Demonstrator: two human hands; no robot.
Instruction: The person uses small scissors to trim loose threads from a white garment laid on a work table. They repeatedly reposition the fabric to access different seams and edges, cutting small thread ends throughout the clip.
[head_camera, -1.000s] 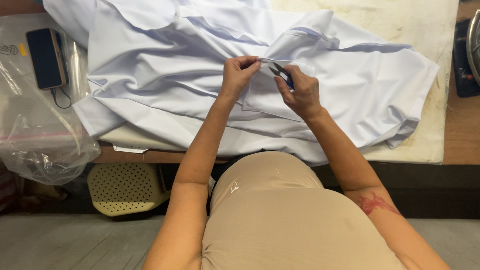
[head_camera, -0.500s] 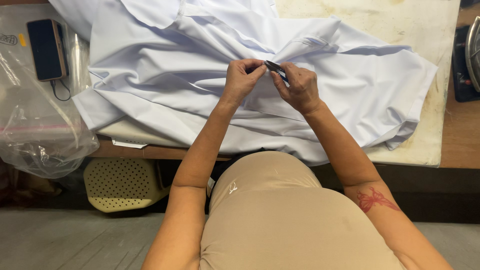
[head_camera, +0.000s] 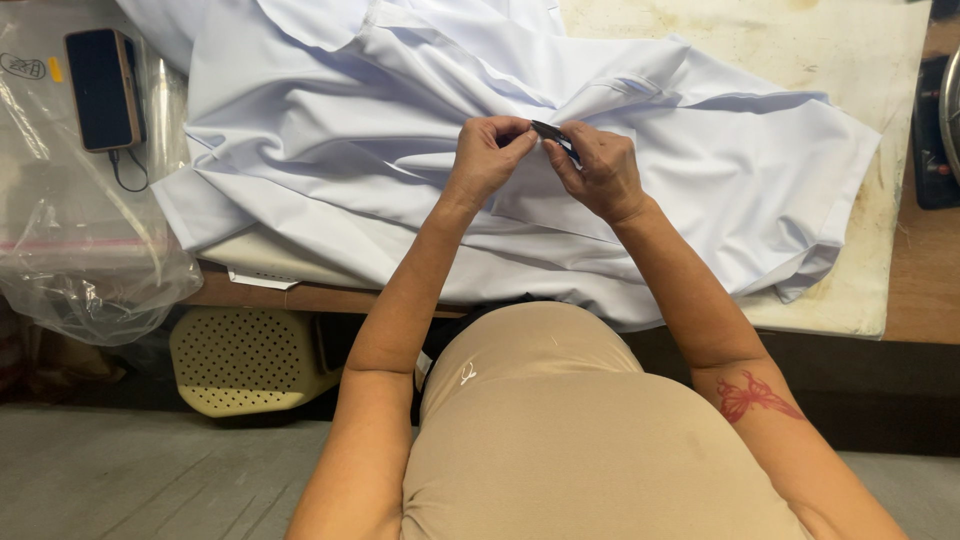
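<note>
White garment (head_camera: 400, 150), one piece, lies crumpled across the desk (head_camera: 880, 300), its near edge hanging over the front. Fabric looks light, thin and limp, likely smooth enough to slide; best taken by pinching a fold or seam, since it gives no stiff edge. Left hand (head_camera: 487, 155) is pinched shut on a small fold at the garment's middle. Right hand (head_camera: 600, 170), touching the left, grips a small dark tool (head_camera: 553, 135), one only; its kind is too small to tell. Left of the garment: one dark phone (head_camera: 100, 88) with cable, on one clear plastic bag (head_camera: 80, 260). Below the garment's left edge: one perforated cream stool (head_camera: 245, 360).
</note>
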